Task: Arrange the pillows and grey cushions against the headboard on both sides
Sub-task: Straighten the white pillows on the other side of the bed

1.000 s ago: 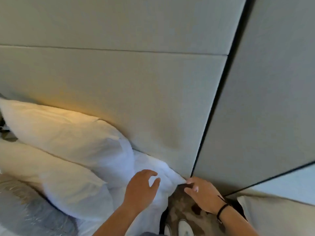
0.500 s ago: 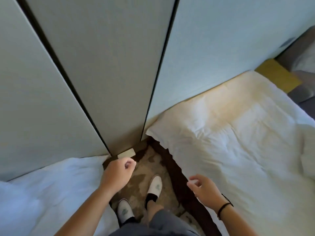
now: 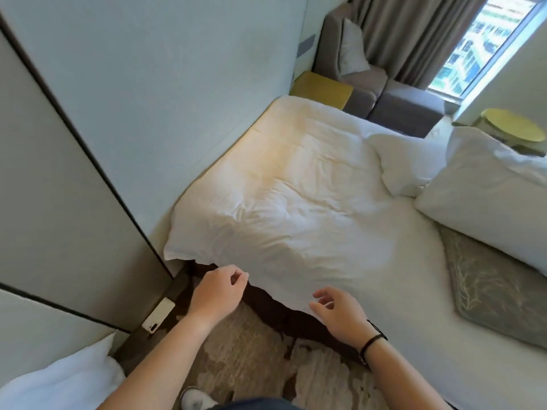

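A bed with a white duvet (image 3: pixel 296 208) lies along the pale padded headboard (image 3: pixel 154 84). At its right side lie two white pillows, one large (image 3: pixel 485 196) and one behind it (image 3: pixel 408 164). The large pillow rests partly on a grey patterned cushion (image 3: pixel 491 288). My left hand (image 3: pixel 217 294) hovers at the duvet's near corner with fingers loosely curled and holds nothing. My right hand (image 3: pixel 340 315) is at the duvet's edge, fingers apart and empty, with a black band on the wrist.
A second bed's white corner (image 3: pixel 59 383) shows at bottom left. Patterned carpet (image 3: pixel 254 359) fills the narrow gap between the beds. A white phone (image 3: pixel 158 315) lies on the floor by the wall. Grey armchair (image 3: pixel 364 72), yellow cushion (image 3: pixel 322 88) and round yellow table (image 3: pixel 512 128) stand beyond.
The view has swung right from the first bed's pillows to the second bed. Both hands left the first bed's linen and now hover at the second bed's duvet edge.
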